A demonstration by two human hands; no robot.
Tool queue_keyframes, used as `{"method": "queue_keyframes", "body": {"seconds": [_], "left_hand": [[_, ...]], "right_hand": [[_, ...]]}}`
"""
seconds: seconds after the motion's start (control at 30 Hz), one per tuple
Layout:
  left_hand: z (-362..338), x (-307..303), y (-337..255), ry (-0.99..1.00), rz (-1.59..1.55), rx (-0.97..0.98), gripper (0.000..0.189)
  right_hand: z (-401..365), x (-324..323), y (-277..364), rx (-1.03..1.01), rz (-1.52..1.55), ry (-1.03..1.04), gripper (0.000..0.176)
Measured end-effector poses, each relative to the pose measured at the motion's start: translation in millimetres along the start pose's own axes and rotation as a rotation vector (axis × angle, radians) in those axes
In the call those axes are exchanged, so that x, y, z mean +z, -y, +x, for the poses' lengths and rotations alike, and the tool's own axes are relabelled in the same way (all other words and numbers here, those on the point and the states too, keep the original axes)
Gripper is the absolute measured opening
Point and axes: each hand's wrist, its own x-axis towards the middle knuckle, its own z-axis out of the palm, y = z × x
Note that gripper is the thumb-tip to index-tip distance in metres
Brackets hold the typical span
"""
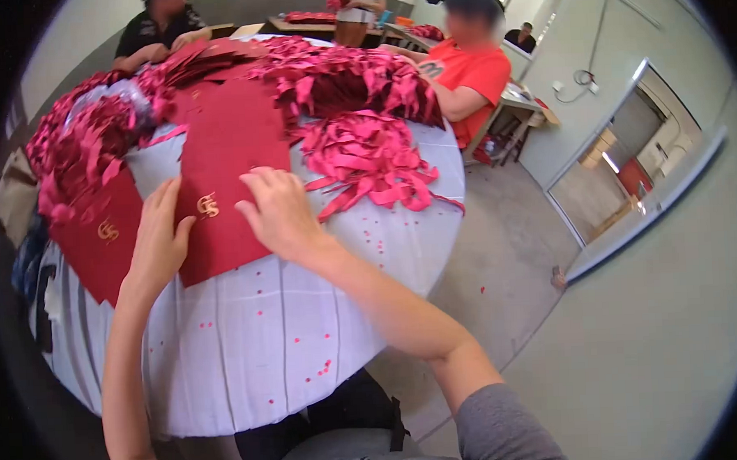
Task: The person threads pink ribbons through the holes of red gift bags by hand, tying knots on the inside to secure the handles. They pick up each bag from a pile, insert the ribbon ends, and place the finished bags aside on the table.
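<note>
Red card (229,146) lay flat on the white table (282,316), near the front edge, gold emblem (208,206) facing up. Its top end ran under the heap of pink ribbon strips (369,160).

Left hand (159,239): open, fingers laid flat along the card's lower left edge. Whether the thumb was tucked under that edge could not be told.
Right hand (277,213): open, fingers spread and pressing down on the card's lower right part. Nothing was gripped.

Handling (judgement): the card looked like thin, light board, stiff enough to keep flat but easy to crease at a corner. The face appeared smooth, so it would probably slide on the cloth under a flat palm. Best hold: pinch at the lower edge or a free corner, clear of the emblem, not the end buried in ribbon.

A second red card (97,234) with the same emblem lay just beside it on the left, partly over the table edge.

Surface: pale covering with faint seams, scattered with small red dots (317,368). More ribbon and red cards covered the far half.

Room: bare grey floor (501,249), pale walls, a glazed opening (629,161) at right. A person in an orange shirt (473,73) sat at the far side; another person in a dark top (158,29) sat beyond the heap.
</note>
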Motion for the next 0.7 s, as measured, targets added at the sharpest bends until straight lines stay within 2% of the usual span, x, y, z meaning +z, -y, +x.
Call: {"method": "queue_keyframes", "body": {"seconds": [0.1,0.2,0.23,0.27,0.37,0.43,0.57,0.7], "left_hand": [[7.5,10.6,5.5,-0.146,0.109,0.059,0.052],[10.4,7.4,6.7,-0.084,0.014,-0.012,0.046],[9.1,6.3,6.5,-0.072,0.012,-0.031,0.043],[6.4,0.8,-7.6,-0.141,0.007,-0.02,0.038],[-1.5,-17.5,-35.3,-0.185,0.006,0.002,0.036],[-8.7,-29.6,-54.7,-0.231,-0.022,0.048,0.033],[-23.5,-40.2,-75.4,-0.299,-0.037,0.058,0.033],[-30.9,-44.9,-80.9,-0.329,-0.113,0.053,0.03]], "right_hand": [[0.3,-0.5,2.9,0.023,0.035,-0.017,0.033],[0.1,-4.7,6.8,-0.013,0.051,-0.042,0.036],[0.2,-5.4,8.5,0.035,0.103,-0.063,0.039],[1.9,-7.0,9.7,0.081,0.157,-0.082,0.042],[9.1,-15.3,16.7,0.127,0.279,-0.192,0.047],[13.8,-24.2,22.4,0.078,0.299,-0.222,0.046],[15.1,-30.5,28.7,-0.084,0.299,-0.279,0.021],[14.8,-34.7,31.9,-0.163,0.405,-0.247,0.012]]}}
